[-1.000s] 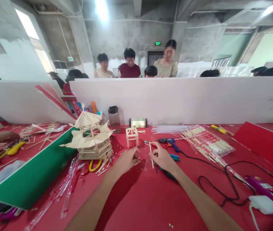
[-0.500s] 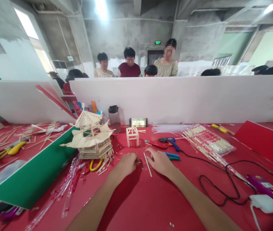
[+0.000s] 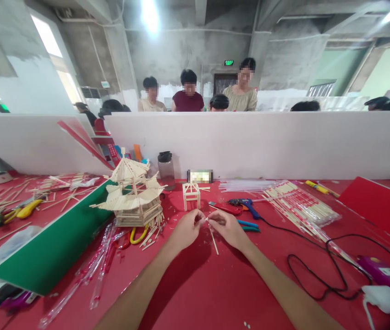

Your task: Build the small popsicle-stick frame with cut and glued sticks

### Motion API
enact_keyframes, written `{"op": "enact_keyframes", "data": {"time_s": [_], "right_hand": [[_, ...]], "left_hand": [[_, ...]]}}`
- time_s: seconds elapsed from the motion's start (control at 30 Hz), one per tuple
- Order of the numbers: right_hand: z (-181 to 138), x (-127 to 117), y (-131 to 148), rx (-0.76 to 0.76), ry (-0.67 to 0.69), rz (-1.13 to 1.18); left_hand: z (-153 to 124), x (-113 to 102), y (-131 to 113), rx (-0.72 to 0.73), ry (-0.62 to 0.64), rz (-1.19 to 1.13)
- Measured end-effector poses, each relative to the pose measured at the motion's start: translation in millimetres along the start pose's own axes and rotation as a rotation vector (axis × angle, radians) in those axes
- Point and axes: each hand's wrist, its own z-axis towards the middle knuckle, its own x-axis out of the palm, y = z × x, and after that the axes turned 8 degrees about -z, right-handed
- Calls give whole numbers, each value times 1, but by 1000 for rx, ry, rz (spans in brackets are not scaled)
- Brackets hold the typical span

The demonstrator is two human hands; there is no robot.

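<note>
Fingertips nearly meet in front of a small wooden-stick frame. My left hand is closed in a pinch, and my right hand pinches opposite it. Between them is a tiny pale stick piece, mostly covered by the fingers. Beneath my right hand a thin wooden stick lies on the red table, its far end hidden by the fingers. To the left stands a pagoda model built of wooden sticks, with short cut sticks beside it.
Right of my hands lie a blue glue gun, a red-handled tool and teal-handled pliers. A black cable loops farther right near bagged sticks. A green board leans at left. A bottle stands behind; people are beyond the partition.
Both hands have come together, and their fingertips now pinch at a small pale piece. The thin stick below stays on the table. The view has shifted slightly.
</note>
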Motion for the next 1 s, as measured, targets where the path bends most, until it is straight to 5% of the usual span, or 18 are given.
{"op": "enact_keyframes", "data": {"time_s": [0.27, 1.0], "right_hand": [[2, 8, -11, 76, -71, 295], [2, 6, -5, 141, -120, 315]], "left_hand": [[-1, 15, 1, 94, -94, -81], [-5, 10, -3, 229, -64, -18]]}}
